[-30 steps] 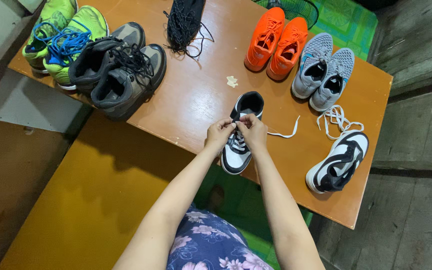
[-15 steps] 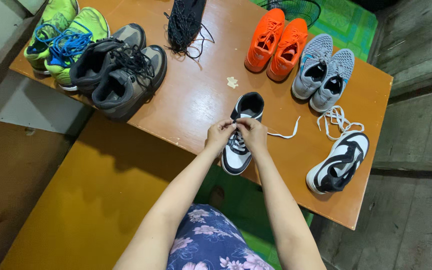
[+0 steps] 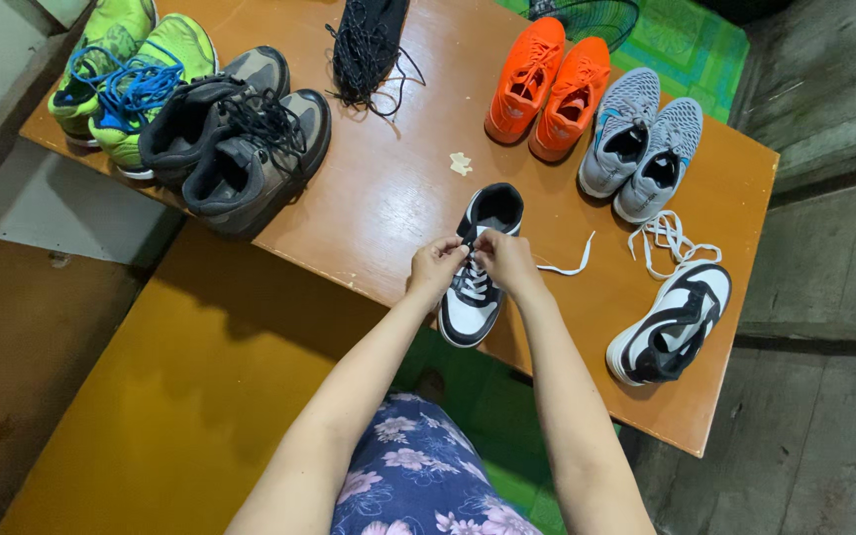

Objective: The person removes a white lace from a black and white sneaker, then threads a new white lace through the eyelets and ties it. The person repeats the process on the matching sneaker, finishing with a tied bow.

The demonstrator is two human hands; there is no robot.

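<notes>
Both hands, left hand (image 3: 436,267) and right hand (image 3: 505,260), pinch the white lace (image 3: 562,266) on the black-and-white sneaker (image 3: 476,287); lower eyelets look laced, its mate (image 3: 671,322) lies unlaced.

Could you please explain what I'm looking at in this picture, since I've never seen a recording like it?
The picture comes from a camera worn on a person's head, looking down at their own bare arms. The left hand and right hand pinch the white lace of a black-and-white sneaker on a wooden table. Its partner lies to the right, beside a loose lace. Further back stand orange shoes, grey shoes, dark boots and green shoes.
</notes>
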